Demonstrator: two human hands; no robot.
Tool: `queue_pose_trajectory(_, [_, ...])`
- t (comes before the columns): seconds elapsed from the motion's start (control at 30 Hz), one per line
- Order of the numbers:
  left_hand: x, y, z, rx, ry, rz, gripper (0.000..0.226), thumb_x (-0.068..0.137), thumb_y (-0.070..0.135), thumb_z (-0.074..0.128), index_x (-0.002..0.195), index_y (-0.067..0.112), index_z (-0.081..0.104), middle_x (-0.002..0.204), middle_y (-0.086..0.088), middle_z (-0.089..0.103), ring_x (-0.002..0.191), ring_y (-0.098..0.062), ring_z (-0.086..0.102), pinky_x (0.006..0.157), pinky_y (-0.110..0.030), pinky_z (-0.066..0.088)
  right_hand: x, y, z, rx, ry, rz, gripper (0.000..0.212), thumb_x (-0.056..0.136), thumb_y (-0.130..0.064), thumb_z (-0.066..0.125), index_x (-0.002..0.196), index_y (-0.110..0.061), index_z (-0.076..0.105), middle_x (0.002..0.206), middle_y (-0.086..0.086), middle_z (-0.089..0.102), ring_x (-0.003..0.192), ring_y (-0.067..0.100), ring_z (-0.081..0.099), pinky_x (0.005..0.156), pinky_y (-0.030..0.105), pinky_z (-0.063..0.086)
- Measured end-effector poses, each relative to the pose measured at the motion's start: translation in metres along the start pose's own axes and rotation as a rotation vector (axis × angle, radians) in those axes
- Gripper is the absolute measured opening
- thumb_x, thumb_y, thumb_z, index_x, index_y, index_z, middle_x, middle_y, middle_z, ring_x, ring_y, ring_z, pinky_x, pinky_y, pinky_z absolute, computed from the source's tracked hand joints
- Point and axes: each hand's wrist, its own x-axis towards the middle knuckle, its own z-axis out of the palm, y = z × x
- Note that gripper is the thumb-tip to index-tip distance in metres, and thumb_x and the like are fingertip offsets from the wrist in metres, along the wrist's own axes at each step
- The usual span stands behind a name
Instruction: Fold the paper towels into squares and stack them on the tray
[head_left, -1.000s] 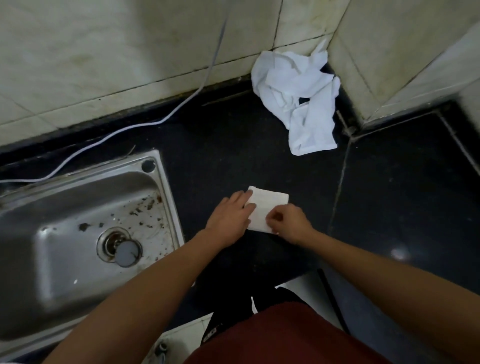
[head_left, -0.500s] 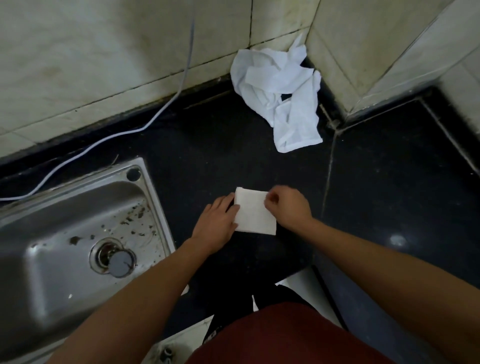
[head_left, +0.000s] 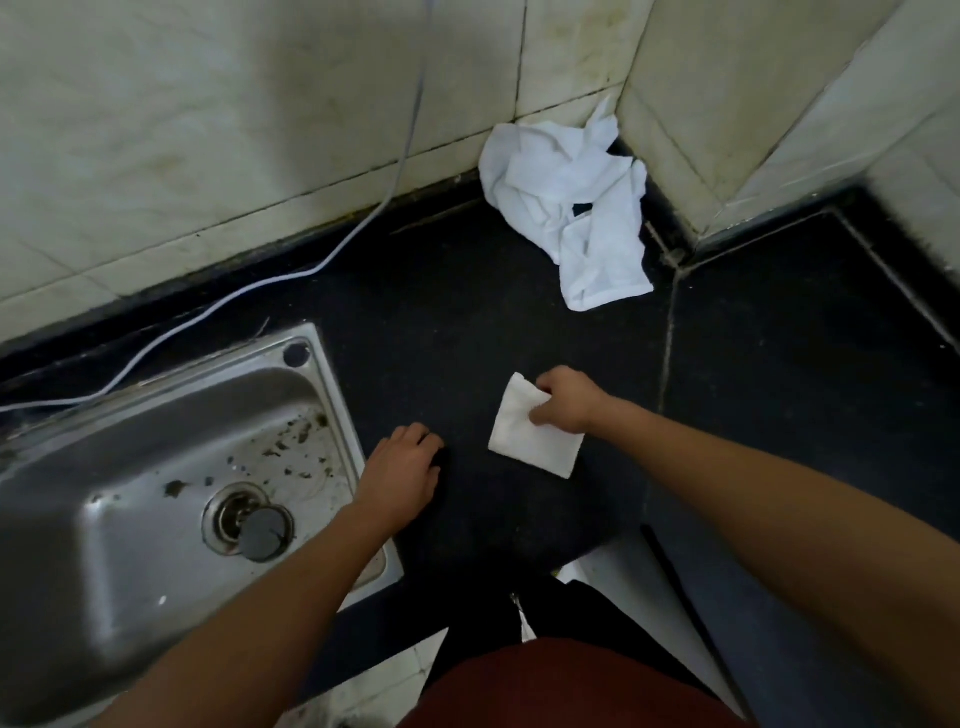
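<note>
Head view: the folded paper towel (head_left: 535, 436) is a small white square to the right of the sink (head_left: 322, 384), near it on the dark worktop (head_left: 467, 312). The right hand (head_left: 563, 400) pinches it by the edge away from the sink, fingers curled over the top and thumb below. The square looks turned and maybe lifting, but I cannot tell if it is clear of the surface.

The left hand (head_left: 402, 462) rests just beside the sink rim, between sink and square. It holds nothing, fingers loosely bent.

Change: half a second ago both hands were on the square, the left pressing its sink-side edge. Now the left is off it and has drawn back toward the sink — the right has it alone. Judgement: folding of this one is done and the stacking step comes next.

No tray in view, so where it goes can't be said.

Crumpled unfolded towels (head_left: 571, 208) lie well beyond the sink in the wall corner — more to fold. A white cable (head_left: 260, 286) runs behind the sink.
</note>
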Motion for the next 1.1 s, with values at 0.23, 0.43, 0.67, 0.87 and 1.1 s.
queue_pose_trajectory(0.23, [0.049,0.043,-0.026,0.060,-0.027,0.221,0.023,0.093,0.023,0.052,0.114,0.018,0.057,0.111,-0.001,0.055,0.102,-0.019,0.054,0.084,-0.033,0.046,-0.086,0.055,-0.018,0.071,0.374,-0.081,0.020,0.080,-0.037,0.072,0.082,-0.023,0.058,0.078,-0.005,0.062,0.072,0.014,0.060,0.063,0.034,0.049])
queue_pose_trajectory(0.43, [0.063,0.134,-0.032,0.102,-0.054,0.484,0.025,0.093,0.021,0.050,0.117,0.016,0.058,0.109,-0.004,0.059,0.099,-0.023,0.058,0.081,-0.037,0.047,-0.180,0.122,-0.018,-0.004,0.672,0.060,0.035,0.091,-0.055,0.054,0.093,-0.020,0.058,0.073,-0.001,0.062,0.066,0.018,0.059,0.058,0.039,0.048])
queue_pose_trajectory(0.67, [0.040,0.258,-0.018,0.247,-0.059,0.773,0.025,0.093,0.024,0.050,0.115,0.016,0.056,0.113,-0.005,0.059,0.101,-0.026,0.059,0.082,-0.038,0.049,-0.307,0.203,0.021,-0.047,0.873,0.306,0.038,0.098,-0.053,0.038,0.090,-0.018,0.049,0.078,0.004,0.063,0.072,0.027,0.059,0.059,0.038,0.043])
queue_pose_trajectory(0.87, [-0.060,0.405,0.043,0.328,-0.063,1.074,0.025,0.092,0.024,0.051,0.117,0.019,0.057,0.114,-0.003,0.060,0.101,-0.026,0.060,0.083,-0.039,0.050,-0.472,0.287,0.122,0.038,1.003,0.554,0.036,0.099,-0.048,0.040,0.093,-0.014,0.048,0.084,0.009,0.063,0.076,0.034,0.059,0.059,0.037,0.036])
queue_pose_trajectory(1.1, [-0.226,0.543,0.144,0.357,-0.135,1.416,0.026,0.091,0.025,0.052,0.116,0.020,0.057,0.114,-0.003,0.061,0.104,-0.026,0.060,0.082,-0.037,0.049,-0.652,0.353,0.255,0.072,1.060,0.833,0.039,0.099,-0.051,0.038,0.095,-0.014,0.048,0.085,0.011,0.065,0.079,0.035,0.061,0.059,0.038,0.040])
